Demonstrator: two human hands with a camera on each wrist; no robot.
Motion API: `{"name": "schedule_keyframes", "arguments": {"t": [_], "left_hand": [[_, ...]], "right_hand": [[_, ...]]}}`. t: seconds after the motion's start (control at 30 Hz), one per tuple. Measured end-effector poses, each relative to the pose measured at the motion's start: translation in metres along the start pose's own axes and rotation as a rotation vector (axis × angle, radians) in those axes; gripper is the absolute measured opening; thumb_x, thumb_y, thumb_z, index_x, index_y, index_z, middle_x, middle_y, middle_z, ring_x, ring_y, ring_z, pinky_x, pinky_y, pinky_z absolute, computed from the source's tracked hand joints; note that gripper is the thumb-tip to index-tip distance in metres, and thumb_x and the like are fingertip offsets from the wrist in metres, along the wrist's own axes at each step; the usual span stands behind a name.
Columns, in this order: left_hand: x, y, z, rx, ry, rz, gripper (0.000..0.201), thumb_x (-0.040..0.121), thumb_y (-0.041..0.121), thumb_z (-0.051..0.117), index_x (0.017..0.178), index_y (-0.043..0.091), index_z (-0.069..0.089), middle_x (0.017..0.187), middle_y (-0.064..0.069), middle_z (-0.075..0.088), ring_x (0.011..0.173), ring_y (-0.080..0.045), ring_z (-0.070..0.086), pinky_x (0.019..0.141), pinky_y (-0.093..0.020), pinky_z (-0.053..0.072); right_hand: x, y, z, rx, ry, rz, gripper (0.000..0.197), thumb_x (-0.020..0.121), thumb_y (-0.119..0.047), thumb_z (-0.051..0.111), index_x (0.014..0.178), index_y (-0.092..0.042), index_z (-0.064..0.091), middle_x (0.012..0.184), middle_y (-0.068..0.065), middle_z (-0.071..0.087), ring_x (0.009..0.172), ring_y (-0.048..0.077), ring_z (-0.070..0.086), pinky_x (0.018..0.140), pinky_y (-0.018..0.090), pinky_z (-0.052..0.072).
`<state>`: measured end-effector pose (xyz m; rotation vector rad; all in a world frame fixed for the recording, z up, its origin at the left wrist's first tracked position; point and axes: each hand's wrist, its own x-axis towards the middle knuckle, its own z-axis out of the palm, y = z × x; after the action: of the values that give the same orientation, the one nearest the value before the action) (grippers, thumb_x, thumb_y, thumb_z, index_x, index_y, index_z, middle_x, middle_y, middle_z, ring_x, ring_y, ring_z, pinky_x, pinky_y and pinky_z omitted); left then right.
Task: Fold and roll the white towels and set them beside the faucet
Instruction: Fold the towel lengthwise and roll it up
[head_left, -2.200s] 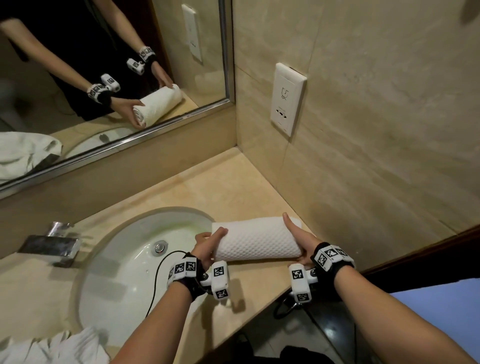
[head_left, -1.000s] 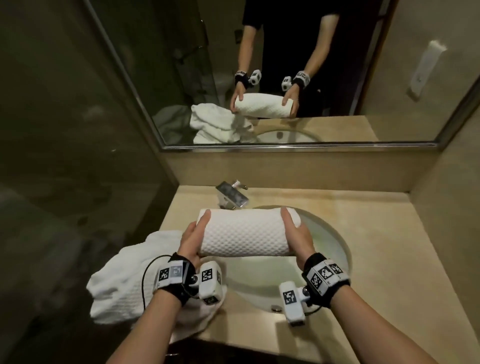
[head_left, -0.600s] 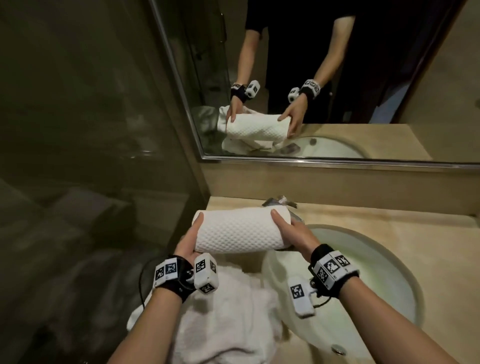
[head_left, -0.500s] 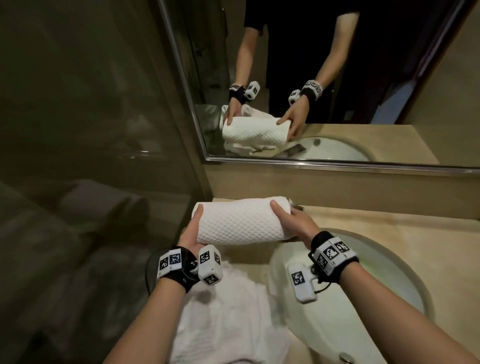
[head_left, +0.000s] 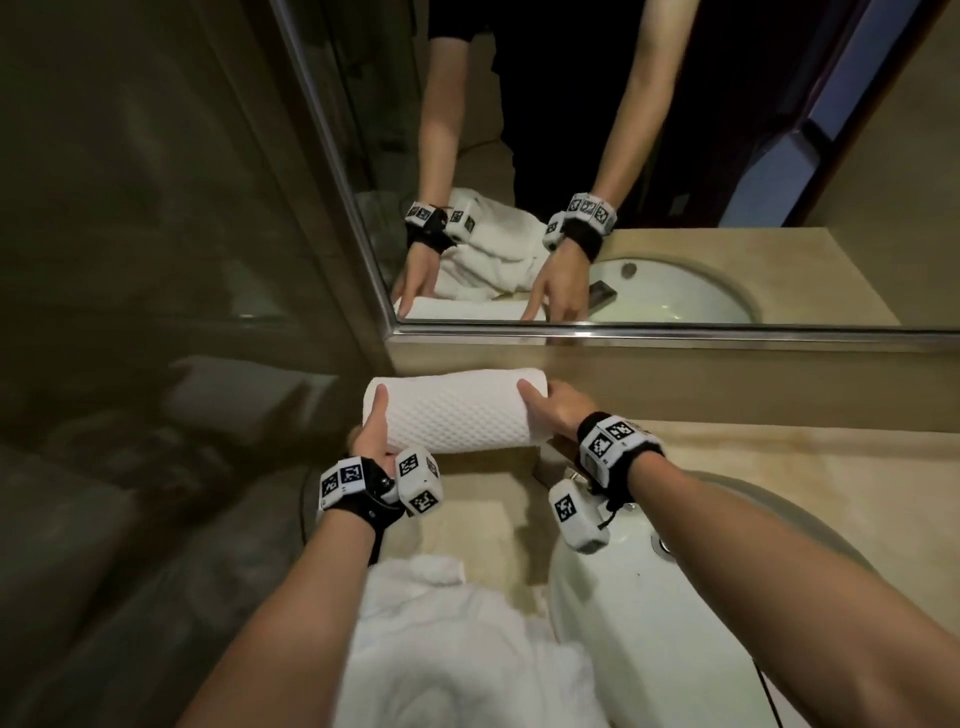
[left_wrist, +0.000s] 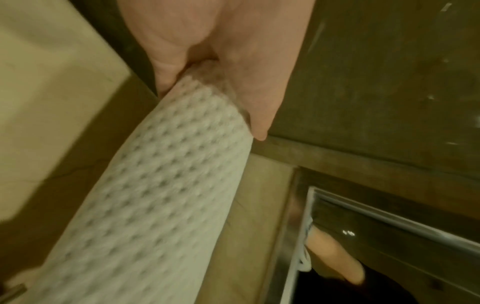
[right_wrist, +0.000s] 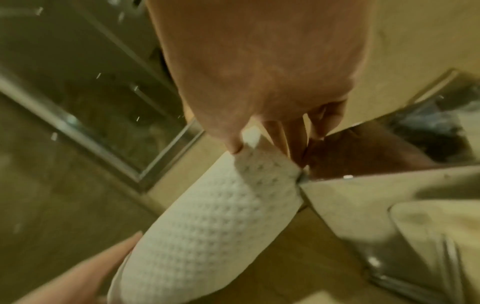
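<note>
White terry cloth, a loose unfolded towel (head_left: 467, 649), lay heaped nearest the person on the beige stone desk (head_left: 779, 457), just left of the oval white sink basin (head_left: 649, 623); by the task it was judged to be waiting its turn. Beyond it the rolled white waffle-weave towel (head_left: 452, 410) lay crosswise at the back left corner of the desk, close under the mirror (head_left: 675, 156), though whether it already rested on the stone or hung just above could not be told. The left hand (head_left: 371, 434) cupped its left end, thumb laid along the top and fingers curled round the end, as the left wrist view showed. The right hand (head_left: 558, 415) gripped the right end, thumb on top and fingers wrapped down the far side. The metal faucet (right_wrist: 405, 273) stood just right of that end, seen only in the right wrist view. To finish the placing well, the roll seemed best lowered level with both ends together, its loose outer edge turned underneath so its own weight would pin it. The hands should probably ease off outward along the axis, not lift upward, since dragging on the weave could slacken the coil. Keeping the right end clear of the faucet looked wise.
</note>
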<state>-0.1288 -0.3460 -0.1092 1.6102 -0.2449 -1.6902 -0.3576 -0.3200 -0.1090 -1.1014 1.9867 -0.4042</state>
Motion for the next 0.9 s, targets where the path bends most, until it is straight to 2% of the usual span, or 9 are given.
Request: {"name": "schedule_keyframes", "arguments": {"t": [0.07,0.13,0.23,0.43,0.53,0.63,0.73,0.8,0.9], "left_hand": [[0.006,-0.014,-0.003,0.014,0.042,0.008,0.105,0.059,0.059,0.082,0.143,0.011,0.041,0.149,-0.005,0.040,0.133,-0.030,0.045,0.090,-0.038,0.050],[0.009,-0.026,-0.004,0.023,0.086,0.111,0.067,0.086,0.031,0.070,0.143,0.011,0.039,0.138,-0.011,0.052,0.120,-0.033,0.056,0.084,-0.036,0.049],[0.019,-0.038,-0.007,-0.022,0.082,0.134,0.057,0.091,0.013,0.064,0.142,0.014,0.038,0.137,-0.016,0.053,0.117,-0.034,0.058,0.081,-0.041,0.049],[0.061,-0.038,-0.016,0.068,0.149,-0.017,0.100,0.051,0.066,0.082,0.133,0.019,0.049,0.119,-0.009,0.063,0.097,-0.030,0.066,0.085,-0.048,0.056],[0.025,-0.032,-0.004,0.124,0.068,-0.139,0.104,0.064,0.072,0.070,0.145,0.014,0.039,0.125,-0.010,0.061,0.098,-0.026,0.063,0.074,-0.037,0.053],[0.013,-0.036,-0.002,0.173,0.062,-0.138,0.085,0.078,0.058,0.068,0.139,0.006,0.040,0.135,-0.017,0.053,0.119,-0.033,0.057,0.086,-0.043,0.052],[0.013,-0.042,-0.004,0.039,-0.072,-0.233,0.101,0.068,0.065,0.072,0.145,0.011,0.034,0.145,-0.016,0.045,0.126,-0.033,0.050,0.096,-0.043,0.050],[0.012,-0.039,-0.005,-0.111,-0.158,-0.300,0.086,0.087,0.057,0.057,0.147,0.004,0.027,0.151,-0.017,0.035,0.138,-0.032,0.036,0.111,-0.041,0.036],[0.016,-0.033,-0.003,-0.130,-0.159,-0.285,0.087,0.082,0.053,0.067,0.146,0.009,0.028,0.146,-0.022,0.039,0.130,-0.039,0.045,0.097,-0.046,0.047]], "right_hand": [[0.007,0.001,0.008,-0.263,-0.036,0.021,0.071,0.093,-0.065,0.031,0.140,-0.013,0.046,0.141,0.011,0.052,0.127,0.032,0.050,0.109,0.046,0.034],[0.011,0.002,0.015,-0.450,-0.085,0.020,0.060,0.098,-0.055,0.036,0.138,-0.012,0.047,0.142,0.010,0.051,0.129,0.030,0.047,0.109,0.044,0.029],[0.015,0.002,0.024,-0.611,-0.087,0.028,0.049,0.093,-0.050,0.050,0.127,-0.015,0.054,0.131,0.007,0.058,0.123,0.028,0.050,0.107,0.047,0.024],[0.004,-0.001,0.028,-0.765,-0.006,-0.014,0.039,0.087,-0.037,0.059,0.119,-0.017,0.055,0.123,0.005,0.059,0.119,0.028,0.050,0.102,0.046,0.027],[-0.008,0.001,0.031,-0.780,0.234,-0.214,0.042,0.088,-0.027,0.058,0.124,-0.010,0.047,0.124,0.012,0.053,0.113,0.030,0.048,0.097,0.042,0.036],[-0.023,0.010,0.047,-0.402,0.184,-0.367,0.028,0.095,-0.031,0.055,0.113,-0.010,0.053,0.107,0.008,0.062,0.093,0.024,0.061,0.085,0.038,0.052],[-0.019,0.029,0.076,0.022,-0.224,-0.025,0.044,0.090,-0.050,0.057,0.095,-0.007,0.064,0.096,0.006,0.073,0.085,0.022,0.071,0.086,0.042,0.057],[-0.008,0.038,0.093,0.414,-0.269,0.173,0.046,0.085,-0.056,0.060,0.086,-0.010,0.058,0.100,0.011,0.070,0.083,0.024,0.069,0.086,0.046,0.058],[0.003,0.038,0.099,0.812,-0.320,0.319,0.056,0.075,-0.071,0.061,0.080,-0.017,0.049,0.083,0.009,0.060,0.065,0.023,0.059,0.062,0.037,0.058]]}}
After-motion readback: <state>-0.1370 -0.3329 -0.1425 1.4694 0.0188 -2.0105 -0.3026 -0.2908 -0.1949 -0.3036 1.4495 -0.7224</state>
